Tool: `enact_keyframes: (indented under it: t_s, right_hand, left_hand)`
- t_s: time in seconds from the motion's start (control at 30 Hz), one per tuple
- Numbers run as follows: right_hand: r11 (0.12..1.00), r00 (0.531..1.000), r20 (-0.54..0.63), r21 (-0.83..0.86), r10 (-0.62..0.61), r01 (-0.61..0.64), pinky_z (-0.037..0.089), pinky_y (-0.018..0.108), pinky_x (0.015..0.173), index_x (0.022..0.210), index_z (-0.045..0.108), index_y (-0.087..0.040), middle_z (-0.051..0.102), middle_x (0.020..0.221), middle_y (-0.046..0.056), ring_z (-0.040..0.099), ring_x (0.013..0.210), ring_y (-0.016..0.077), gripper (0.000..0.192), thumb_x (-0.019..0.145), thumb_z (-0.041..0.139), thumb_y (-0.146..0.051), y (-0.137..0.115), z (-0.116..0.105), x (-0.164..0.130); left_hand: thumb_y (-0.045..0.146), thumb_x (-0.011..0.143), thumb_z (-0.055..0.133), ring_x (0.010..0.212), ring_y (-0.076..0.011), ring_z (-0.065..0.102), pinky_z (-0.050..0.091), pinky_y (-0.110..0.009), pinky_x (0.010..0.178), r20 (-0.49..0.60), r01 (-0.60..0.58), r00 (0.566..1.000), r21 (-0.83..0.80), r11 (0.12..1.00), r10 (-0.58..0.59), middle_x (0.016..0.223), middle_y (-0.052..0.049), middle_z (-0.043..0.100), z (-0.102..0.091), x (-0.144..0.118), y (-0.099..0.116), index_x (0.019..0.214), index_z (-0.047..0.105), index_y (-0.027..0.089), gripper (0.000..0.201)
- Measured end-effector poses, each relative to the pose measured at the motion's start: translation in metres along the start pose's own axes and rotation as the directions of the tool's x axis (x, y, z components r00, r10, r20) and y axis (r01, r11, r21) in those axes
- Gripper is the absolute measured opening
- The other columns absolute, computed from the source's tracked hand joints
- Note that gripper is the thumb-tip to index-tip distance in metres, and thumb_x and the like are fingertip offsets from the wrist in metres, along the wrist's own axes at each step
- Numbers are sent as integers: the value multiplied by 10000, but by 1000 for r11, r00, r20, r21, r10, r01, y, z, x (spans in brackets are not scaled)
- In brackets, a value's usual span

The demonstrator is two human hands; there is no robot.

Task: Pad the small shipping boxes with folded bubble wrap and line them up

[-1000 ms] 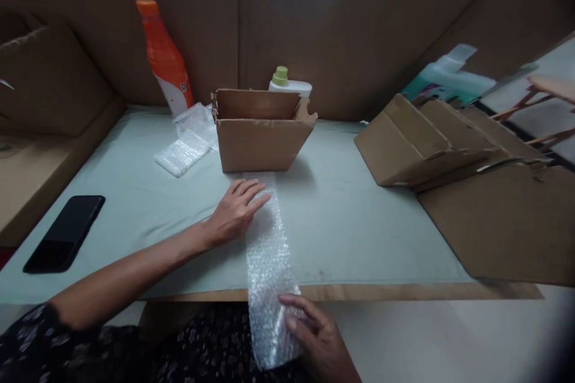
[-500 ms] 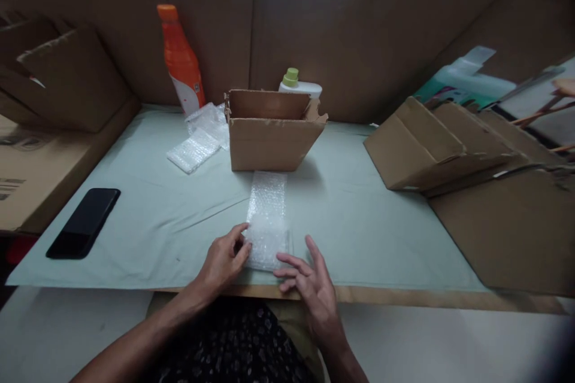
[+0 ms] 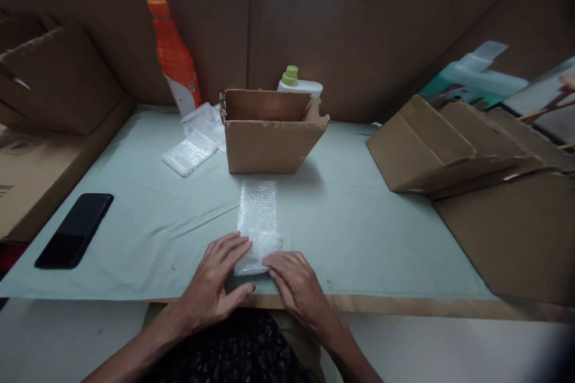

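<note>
Head view of a packing tabletop (image 3: 359,233) covered with a pale green sheet. At centre, a strip of bubble wrap (image 3: 257,215) lies flat, running from just in front of the open cardboard box (image 3: 268,139) toward the near edge. The left hand (image 3: 214,281) rests palm-down at the strip's near left corner, fingers spread and touching the wrap; its grip is apart, clamped on nothing. The right hand (image 3: 296,282) presses the strip's near right corner, fingers flat and loosely together, likewise enclosing nothing. The two hands sit just beside each other at 6 o'clock.

At 12 o'clock, behind the box, stands a white bottle with a green cap (image 3: 297,81). At 11 o'clock stands an orange bottle (image 3: 174,60) with a white label whose print is too small to read; folded bubble-wrap pieces (image 3: 194,142) lie near its base. At 9 o'clock a black phone (image 3: 74,230) lies face-up. At 3 o'clock flattened cardboard boxes (image 3: 453,143) overlap; beyond them is a pale jug (image 3: 476,75), label blurred. Cardboard at the far left carries unreadable dark print.
</note>
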State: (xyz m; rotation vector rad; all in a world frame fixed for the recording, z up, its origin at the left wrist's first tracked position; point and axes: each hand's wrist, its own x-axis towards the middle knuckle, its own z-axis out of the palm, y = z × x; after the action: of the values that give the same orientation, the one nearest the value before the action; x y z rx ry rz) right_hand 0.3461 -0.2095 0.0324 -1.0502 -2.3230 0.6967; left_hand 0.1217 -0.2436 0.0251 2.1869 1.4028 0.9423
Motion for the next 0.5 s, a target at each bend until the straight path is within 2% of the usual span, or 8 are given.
enact_keyframes:
  t_s: [0.07, 0.13, 0.2, 0.23, 0.3, 0.37, 0.43, 0.5]
  right_hand:
    - [994, 996, 39, 68, 85, -87, 544, 346, 818, 1084, 689, -233, 763, 984, 36, 697, 898, 192, 241, 990, 475, -175, 1, -5, 7]
    - [992, 990, -59, 17, 128, -128, 545, 349, 813, 1120, 675, -218, 756, 1015, 54, 694, 914, 206, 224, 990, 493, -216, 3, -6, 11]
    - [988, 976, -208, -120, 67, -94, 527, 386, 840, 1179, 651, -202, 734, 1081, 93, 674, 978, 236, 239, 978, 523, -221, 5, -3, 10]
    - [979, 969, -245, -194, 11, -61, 513, 409, 861, 1193, 645, -202, 720, 1117, 108, 657, 1014, 252, 248, 967, 543, -212, 6, -2, 9]
    - [957, 977, -199, -289, -81, 20, 489, 442, 896, 1192, 645, -210, 700, 1173, 121, 629, 1069, 274, 265, 936, 583, -183, 6, 2, 9]
    - [946, 990, -90, -314, -107, 73, 472, 467, 929, 1174, 654, -219, 703, 1187, 114, 620, 1090, 284, 272, 918, 591, -152, 7, 3, 13]
    - [958, 997, -9, -278, -79, 73, 472, 473, 918, 1146, 669, -225, 737, 1099, 95, 642, 1020, 272, 256, 935, 555, -137, 8, 1, 20]
    - [985, 997, 65, -166, -30, 40, 492, 442, 863, 1116, 681, -232, 761, 980, 67, 668, 899, 239, 239, 966, 516, -147, 11, -4, 28]
  left_hand:
    - [222, 936, 563, 1058, -236, 623, 505, -401, 929, 46, 14, 999, -14, 1000, -13, 1154, -88, 703, 0, 0, -1, 1362, 535, 217, 427]
    - [184, 944, 518, 838, -200, 638, 526, -354, 793, 42, 109, 993, 9, 994, -110, 960, -62, 727, 6, 7, -7, 1287, 590, 195, 351]
    - [208, 929, 539, 778, -206, 627, 526, -360, 749, 24, 209, 977, 85, 974, -212, 896, -66, 719, 13, 16, -15, 1269, 603, 166, 349]
    - [219, 921, 548, 790, -216, 627, 525, -374, 757, 16, 241, 969, 134, 961, -245, 903, -73, 714, 15, 20, -18, 1280, 597, 160, 367]
    - [221, 919, 543, 855, -236, 626, 520, -401, 795, -20, 256, 966, 213, 943, -257, 954, -87, 701, 16, 25, -21, 1294, 584, 163, 382]
    - [228, 922, 545, 1015, -267, 610, 507, -435, 875, -66, 203, 979, 225, 953, -193, 1116, -126, 670, 13, 24, -20, 1301, 570, 168, 384]
    - [248, 913, 583, 1181, -298, 550, 470, -476, 970, -69, 93, 994, 184, 979, -81, 1289, -154, 604, 8, 18, -16, 1318, 552, 182, 411]
    - [213, 910, 583, 1185, -288, 547, 435, -492, 1011, -21, -10, 1000, 119, 993, 12, 1289, -135, 616, 3, 13, -13, 1332, 538, 203, 425]
